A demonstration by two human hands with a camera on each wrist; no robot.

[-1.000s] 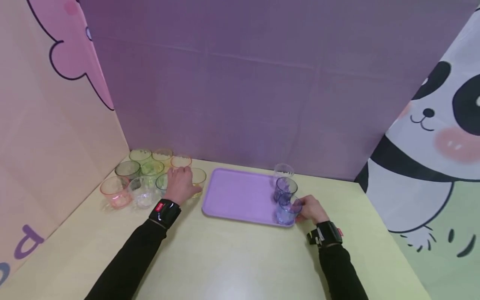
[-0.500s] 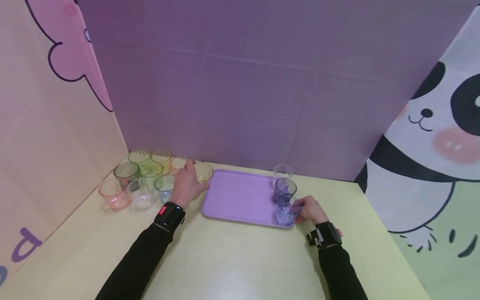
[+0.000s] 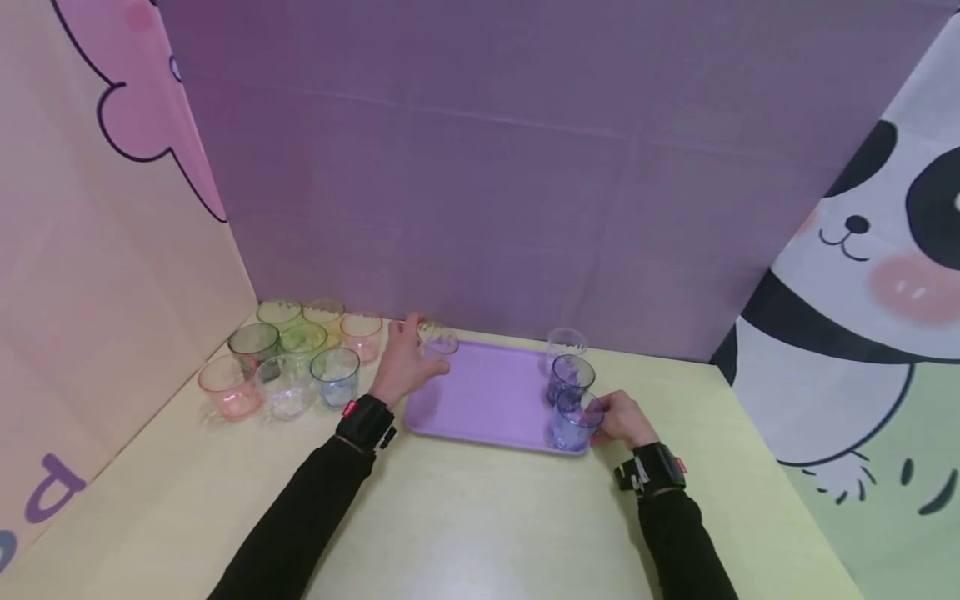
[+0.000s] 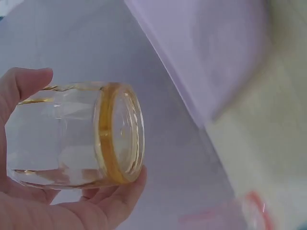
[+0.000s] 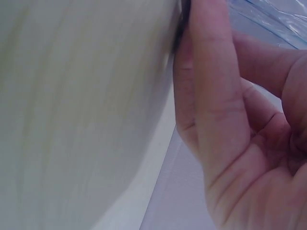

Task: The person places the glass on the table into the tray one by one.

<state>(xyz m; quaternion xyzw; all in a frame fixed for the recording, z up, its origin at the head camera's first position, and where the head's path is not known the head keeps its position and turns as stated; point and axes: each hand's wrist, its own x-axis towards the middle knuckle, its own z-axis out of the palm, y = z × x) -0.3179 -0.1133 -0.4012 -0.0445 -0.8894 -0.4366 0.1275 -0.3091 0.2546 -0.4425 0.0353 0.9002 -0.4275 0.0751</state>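
Pale table (image 3: pixel 465 517); on it, centre, a purple tray (image 3: pixel 487 392). Left of the tray, a cluster of eight glasses (image 3: pixel 287 387), tinted and clear. Left hand (image 3: pixel 403 371): thumb and fingers curved round an amber-based glass (image 4: pixel 72 139), at the tray's far left corner. Right hand (image 3: pixel 624 421): at the near right corner, beside a blue glass (image 3: pixel 573 432); grip cannot be told. Farther along that right side: dark glass (image 3: pixel 570 385), then clear glass (image 3: pixel 566 343).

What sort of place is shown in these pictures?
Probably a staged tabletop recording setup: a purple backdrop and a cartoon panda panel border the table, and both wrists wear strapped devices.
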